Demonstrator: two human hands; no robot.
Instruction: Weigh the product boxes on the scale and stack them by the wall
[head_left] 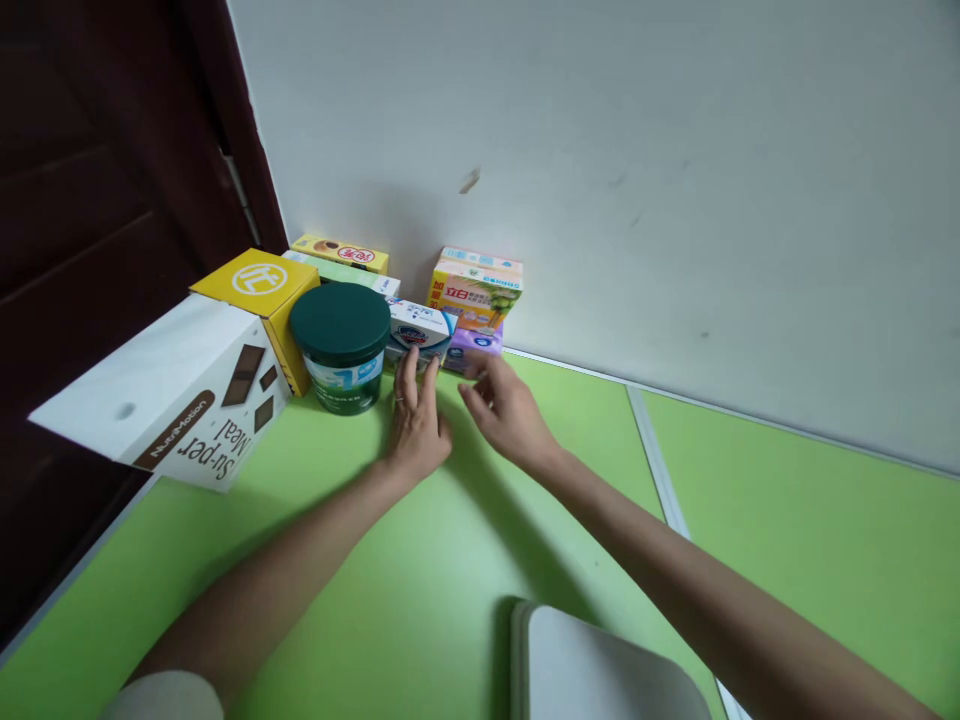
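My left hand [418, 415] rests its stretched-out fingertips against the front of a white and blue soap box [420, 322], without wrapping around it. Just right of it, my right hand [506, 405] is held with loosely bent fingers, thumb apart from them, nothing visible in its grip. Its fingertips overlap the lower edge of a purple pack [480, 341]; whether they touch it I cannot tell. On top of that pack sits an orange and pink carton [475, 290]. A dark green lidded tub [341, 340] stands directly left of the soap box.
Left of the tub are a yellow box [259, 275] and a large white "Super Meal" box [187, 385]. Behind stand a pale green box [345, 270] and a small yellow box [341, 250]. A grey-white object [607, 665] lies on the green table [360, 610]; a wall [675, 180] borders it.
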